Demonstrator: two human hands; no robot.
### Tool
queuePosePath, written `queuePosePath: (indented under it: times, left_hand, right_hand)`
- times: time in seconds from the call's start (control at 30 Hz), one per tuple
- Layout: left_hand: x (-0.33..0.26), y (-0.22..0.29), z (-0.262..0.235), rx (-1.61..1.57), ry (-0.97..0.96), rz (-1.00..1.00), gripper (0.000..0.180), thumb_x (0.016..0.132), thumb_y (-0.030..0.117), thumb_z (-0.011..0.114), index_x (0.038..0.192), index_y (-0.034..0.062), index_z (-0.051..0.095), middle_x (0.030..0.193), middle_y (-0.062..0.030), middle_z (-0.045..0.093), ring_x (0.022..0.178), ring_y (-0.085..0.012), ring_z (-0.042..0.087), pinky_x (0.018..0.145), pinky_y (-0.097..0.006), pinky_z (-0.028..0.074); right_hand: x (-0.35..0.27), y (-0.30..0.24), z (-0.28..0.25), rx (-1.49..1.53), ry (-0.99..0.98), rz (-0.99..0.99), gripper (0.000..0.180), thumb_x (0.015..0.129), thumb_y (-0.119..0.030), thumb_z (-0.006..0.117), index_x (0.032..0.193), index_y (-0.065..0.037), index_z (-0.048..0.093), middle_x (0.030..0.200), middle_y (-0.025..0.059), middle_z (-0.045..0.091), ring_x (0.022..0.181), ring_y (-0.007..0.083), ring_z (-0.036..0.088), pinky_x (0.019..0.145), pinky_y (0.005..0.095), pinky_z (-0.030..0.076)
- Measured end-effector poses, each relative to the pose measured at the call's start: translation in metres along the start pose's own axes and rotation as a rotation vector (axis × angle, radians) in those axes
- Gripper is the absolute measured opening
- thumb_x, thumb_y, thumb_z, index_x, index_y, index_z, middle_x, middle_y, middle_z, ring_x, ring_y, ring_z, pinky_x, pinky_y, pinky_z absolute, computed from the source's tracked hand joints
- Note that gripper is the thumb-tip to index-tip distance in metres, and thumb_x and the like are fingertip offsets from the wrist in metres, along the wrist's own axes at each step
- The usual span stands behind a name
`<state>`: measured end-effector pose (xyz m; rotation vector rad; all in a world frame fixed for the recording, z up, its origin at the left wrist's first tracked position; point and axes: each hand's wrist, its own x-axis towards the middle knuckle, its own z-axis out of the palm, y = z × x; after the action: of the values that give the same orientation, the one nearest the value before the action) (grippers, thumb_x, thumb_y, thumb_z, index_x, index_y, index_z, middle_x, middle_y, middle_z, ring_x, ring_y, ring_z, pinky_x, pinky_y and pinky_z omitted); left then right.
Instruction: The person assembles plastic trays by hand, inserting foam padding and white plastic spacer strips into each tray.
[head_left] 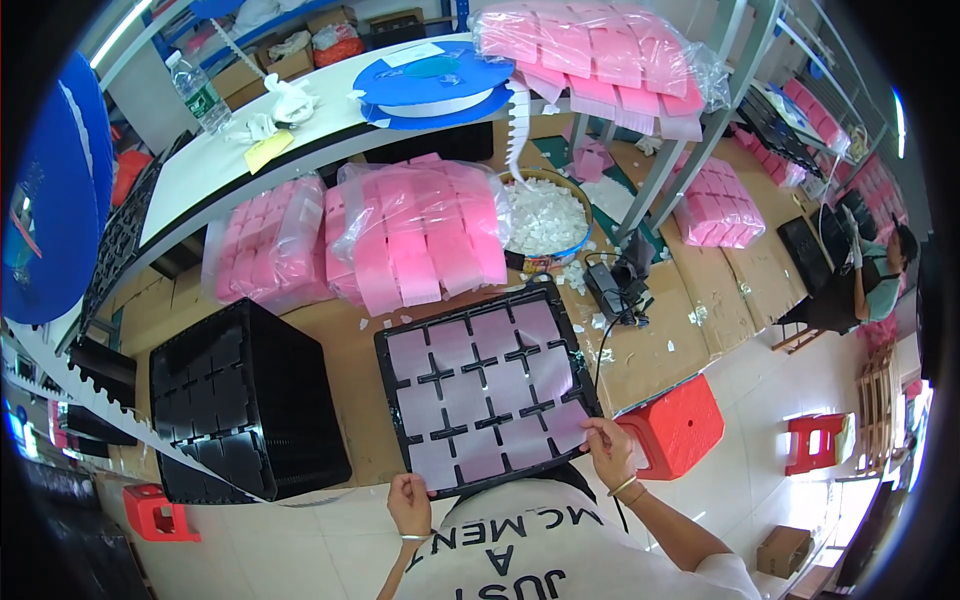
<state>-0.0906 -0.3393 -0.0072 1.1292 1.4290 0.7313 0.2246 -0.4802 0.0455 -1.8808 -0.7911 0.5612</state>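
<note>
Partly hidden, left hand (410, 503) under black tray (487, 392), fingers unseen

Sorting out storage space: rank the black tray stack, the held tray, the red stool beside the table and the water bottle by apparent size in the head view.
1. Held tray and black tray stack: look alike, so unranked.
2. Red stool.
3. Water bottle, though it is farther off and near the rim, so unsure.

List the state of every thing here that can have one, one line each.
Black tray: flat on the cardboard, compartments filled with pink sheets.
Left hand: gripping the tray's near edge.
Right hand: pinching the tray's near corner.
Tray stack: top tray empty.
Round bin: full of white scraps.
Water bottle: upright, capped.
</note>
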Motion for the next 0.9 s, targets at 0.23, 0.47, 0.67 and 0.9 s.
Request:
queuePosePath:
  times: [0.23, 0.47, 0.67, 0.9]
  left_hand:
    - [0.003, 0.014, 0.014, 0.033, 0.000, 0.100, 0.013, 0.101, 0.012, 0.058, 0.095, 0.0003, 0.056, 0.068, -0.0030, 0.062, 0.060, -0.0095, 0.061, 0.057, -0.023, 0.048]
    - [-0.001, 0.004, 0.012, 0.196, 0.046, 0.180, 0.012, 0.098, 0.012, 0.060, 0.101, 0.0018, 0.055, 0.065, -0.0046, 0.060, 0.055, -0.0086, 0.053, 0.052, -0.026, 0.042]
    - [0.006, 0.034, 0.013, 0.344, 0.133, 0.245, 0.026, 0.096, 0.015, 0.063, 0.117, 0.0027, 0.053, 0.088, -0.0095, 0.062, 0.076, -0.0158, 0.057, 0.068, -0.030, 0.045]
    - [0.146, 0.052, 0.065, 0.611, 0.311, 0.601, 0.082, 0.090, 0.048, 0.068, 0.141, -0.0079, 0.039, 0.136, -0.0309, 0.049, 0.127, -0.0454, 0.047, 0.108, -0.050, 0.037]
  right_hand:
    - [0.010, -0.001, -0.005, -0.033, 0.052, -0.045, 0.015, 0.099, -0.003, 0.055, 0.107, 0.001, 0.067, 0.080, 0.0043, 0.065, 0.070, 0.0102, 0.066, 0.061, 0.0233, 0.049]
    - [0.003, 0.007, -0.010, -0.130, 0.012, -0.113, 0.015, 0.095, -0.001, 0.058, 0.107, -0.001, 0.067, 0.090, 0.0113, 0.065, 0.065, 0.0184, 0.067, 0.058, 0.0293, 0.050]
    - [-0.001, -0.014, -0.021, -0.427, -0.026, -0.117, 0.032, 0.089, -0.004, 0.064, 0.120, -0.007, 0.065, 0.120, 0.0181, 0.057, 0.079, 0.0251, 0.065, 0.067, 0.0332, 0.054]
    - [0.125, 0.006, 0.029, -0.436, 0.159, -0.360, 0.064, 0.090, -0.022, 0.069, 0.143, 0.001, 0.041, 0.135, 0.0283, 0.048, 0.125, 0.0460, 0.048, 0.105, 0.0486, 0.041]
